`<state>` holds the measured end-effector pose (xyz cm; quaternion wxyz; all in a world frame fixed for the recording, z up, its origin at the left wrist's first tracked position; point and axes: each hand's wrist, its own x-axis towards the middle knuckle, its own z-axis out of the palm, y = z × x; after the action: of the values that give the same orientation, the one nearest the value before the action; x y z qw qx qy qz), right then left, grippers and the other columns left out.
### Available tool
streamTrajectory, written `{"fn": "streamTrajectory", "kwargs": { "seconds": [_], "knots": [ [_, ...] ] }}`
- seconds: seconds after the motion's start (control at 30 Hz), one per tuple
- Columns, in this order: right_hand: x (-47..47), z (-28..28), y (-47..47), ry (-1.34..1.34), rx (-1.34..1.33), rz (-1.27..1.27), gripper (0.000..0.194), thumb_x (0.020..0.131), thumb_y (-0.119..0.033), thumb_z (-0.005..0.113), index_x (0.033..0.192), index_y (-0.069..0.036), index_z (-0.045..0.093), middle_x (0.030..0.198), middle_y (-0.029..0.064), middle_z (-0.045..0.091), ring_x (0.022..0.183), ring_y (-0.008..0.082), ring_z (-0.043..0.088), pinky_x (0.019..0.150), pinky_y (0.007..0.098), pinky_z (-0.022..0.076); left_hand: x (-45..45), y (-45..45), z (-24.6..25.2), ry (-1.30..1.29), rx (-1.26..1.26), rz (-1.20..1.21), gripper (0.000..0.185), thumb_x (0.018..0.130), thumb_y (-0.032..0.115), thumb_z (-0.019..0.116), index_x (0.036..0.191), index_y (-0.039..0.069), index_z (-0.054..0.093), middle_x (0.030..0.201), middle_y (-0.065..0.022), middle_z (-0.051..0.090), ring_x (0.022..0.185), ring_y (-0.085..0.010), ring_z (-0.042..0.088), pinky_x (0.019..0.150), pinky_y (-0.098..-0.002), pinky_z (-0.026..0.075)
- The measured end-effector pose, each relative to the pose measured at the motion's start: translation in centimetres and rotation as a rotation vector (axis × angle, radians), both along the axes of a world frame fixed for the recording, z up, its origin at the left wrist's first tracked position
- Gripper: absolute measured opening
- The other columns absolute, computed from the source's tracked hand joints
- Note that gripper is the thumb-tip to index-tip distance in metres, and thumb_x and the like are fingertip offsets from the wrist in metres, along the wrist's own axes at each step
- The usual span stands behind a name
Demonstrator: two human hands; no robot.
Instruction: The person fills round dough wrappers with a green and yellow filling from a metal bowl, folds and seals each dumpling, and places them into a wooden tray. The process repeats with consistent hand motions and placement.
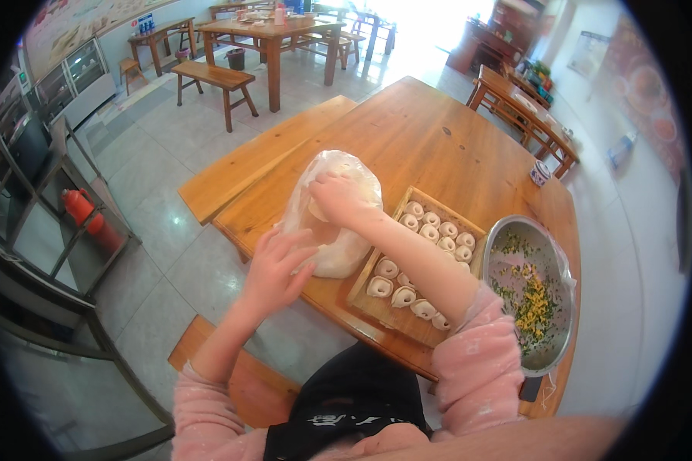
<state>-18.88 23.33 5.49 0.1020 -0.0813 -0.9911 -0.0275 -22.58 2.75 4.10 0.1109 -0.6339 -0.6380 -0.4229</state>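
A clear plastic bag (346,256) lies on the wooden table (403,132), with pale dough wrappers partly visible in it. My right hand (335,196) reaches into the bag's opening, fingers bent down at the wrappers; whether it grips one I cannot tell. At the bag's near left edge is my left hand (281,262), palm down with its fingers apart. Right of the bag, a wooden tray (375,311) holds rows of folded dumplings (403,297), partly hidden under my right forearm. Beside the tray stands a metal bowl (496,253) with a chopped green and yellow filling (530,305).
A small patterned jar (540,173) stands near the table's right edge. Wooden benches (265,155) flank the left side and the near side. A metal-framed rack with a red thermos (78,206) is at the left. Other tables and a bench (213,75) stand farther back.
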Motion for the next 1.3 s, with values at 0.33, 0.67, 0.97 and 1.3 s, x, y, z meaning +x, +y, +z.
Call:
{"fn": "streamTrajectory", "kwargs": {
  "seconds": [0.33,0.67,0.97,1.3],
  "knots": [
    [9.5,7.5,-4.0,0.091,-1.022,0.04,0.01,0.087,-0.012,0.055,0.091,-0.002,0.053,0.088,0.005,0.06,0.078,0.011,0.059,0.072,0.0258,0.0468,7.1,-2.4,-0.8,-1.635,-0.105,-0.71,0.044,0.092,0.033,0.044,0.123,0.002,0.048,0.122,-0.0099,0.052,0.11,-0.0222,0.049,0.095,-0.035,0.037],
    [24.2,7.7,-10.8,0.249,-0.466,0.342,0.017,0.072,-0.004,0.065,0.087,-0.006,0.057,0.115,0.011,0.054,0.099,0.0233,0.055,0.096,0.043,0.0383,14.3,-2.3,0.2,-2.044,-0.201,-1.107,0.058,0.091,0.036,0.041,0.135,-0.001,0.032,0.136,-0.0125,0.038,0.124,-0.0223,0.039,0.103,-0.0365,0.029],
    [32.3,6.2,-11.2,0.246,-0.415,0.233,0.018,0.07,-0.005,0.065,0.086,-0.005,0.058,0.112,0.0091,0.054,0.096,0.0251,0.054,0.089,0.041,0.0419,18.6,-2.8,0.6,-2.149,-0.713,-0.868,0.047,0.095,0.027,0.039,0.131,-0.002,0.038,0.13,-0.0146,0.045,0.12,-0.0228,0.044,0.101,-0.0368,0.033],
    [42.5,6.9,-7.5,0.332,-0.879,-0.51,0.016,0.082,-0.012,0.06,0.094,-0.001,0.06,0.091,0.0098,0.059,0.081,0.0184,0.059,0.072,0.0296,0.0476,22.1,-2.2,0.0,-1.961,-0.939,-0.708,0.046,0.093,0.03,0.044,0.13,0.002,0.037,0.128,-0.0207,0.048,0.119,-0.0333,0.048,0.098,-0.0397,0.04]
  ]
}}
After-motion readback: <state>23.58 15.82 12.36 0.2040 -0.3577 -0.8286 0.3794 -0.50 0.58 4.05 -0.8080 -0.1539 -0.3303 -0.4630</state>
